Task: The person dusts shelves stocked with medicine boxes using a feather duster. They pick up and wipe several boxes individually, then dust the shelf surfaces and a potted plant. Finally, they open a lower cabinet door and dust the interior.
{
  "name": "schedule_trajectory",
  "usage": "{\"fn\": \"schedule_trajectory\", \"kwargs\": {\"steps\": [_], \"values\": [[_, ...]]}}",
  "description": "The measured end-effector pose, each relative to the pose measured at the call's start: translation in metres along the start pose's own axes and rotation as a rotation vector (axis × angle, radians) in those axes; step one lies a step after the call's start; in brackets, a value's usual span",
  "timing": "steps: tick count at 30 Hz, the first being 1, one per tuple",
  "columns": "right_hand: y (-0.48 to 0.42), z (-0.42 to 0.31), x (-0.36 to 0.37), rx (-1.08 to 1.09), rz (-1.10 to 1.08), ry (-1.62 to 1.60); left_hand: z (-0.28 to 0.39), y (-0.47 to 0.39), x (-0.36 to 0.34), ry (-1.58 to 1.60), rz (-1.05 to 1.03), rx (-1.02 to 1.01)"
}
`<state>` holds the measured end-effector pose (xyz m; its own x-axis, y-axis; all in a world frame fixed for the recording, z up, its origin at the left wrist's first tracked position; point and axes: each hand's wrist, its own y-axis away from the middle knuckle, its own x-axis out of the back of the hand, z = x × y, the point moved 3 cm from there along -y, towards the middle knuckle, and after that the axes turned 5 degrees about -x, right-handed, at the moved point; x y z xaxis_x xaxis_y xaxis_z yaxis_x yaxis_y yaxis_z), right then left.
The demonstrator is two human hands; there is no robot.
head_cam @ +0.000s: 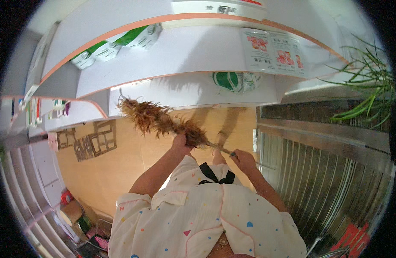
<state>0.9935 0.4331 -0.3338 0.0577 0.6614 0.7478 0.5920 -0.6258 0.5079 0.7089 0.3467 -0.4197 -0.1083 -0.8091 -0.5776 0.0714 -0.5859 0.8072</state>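
A long brown feather duster point(153, 117) lies slantwise across the space before me, its feathered end up and to the left, near the edge of a white shelf point(172, 77). At the lower end of the feathers is my left hand point(182, 144); it touches them, but its fingers are hidden, so I cannot tell whether it grips. My right hand point(244, 159) is closed around the thin handle, whose end sticks out to the right.
White packages with green print point(133, 38) and printed sheets point(272, 51) are on the shelves. A leafy green plant point(372, 84) hangs at the right, above a slatted panel point(307, 161). Wooden frames point(103, 140) are at the left. Boxes and bags point(72, 213) stand lower left.
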Motion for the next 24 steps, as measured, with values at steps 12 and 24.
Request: {"fn": "schedule_trajectory", "kwargs": {"steps": [12, 24], "values": [[0.25, 0.209, -0.18, -0.294, 0.595, 0.101, -0.094, 0.001, -0.002, -0.188, 0.139, 0.189], [0.093, 0.307, -0.115, -0.708, 0.424, -0.297, -0.187, 0.02, -0.06, -0.314, 0.037, 0.189]]}}
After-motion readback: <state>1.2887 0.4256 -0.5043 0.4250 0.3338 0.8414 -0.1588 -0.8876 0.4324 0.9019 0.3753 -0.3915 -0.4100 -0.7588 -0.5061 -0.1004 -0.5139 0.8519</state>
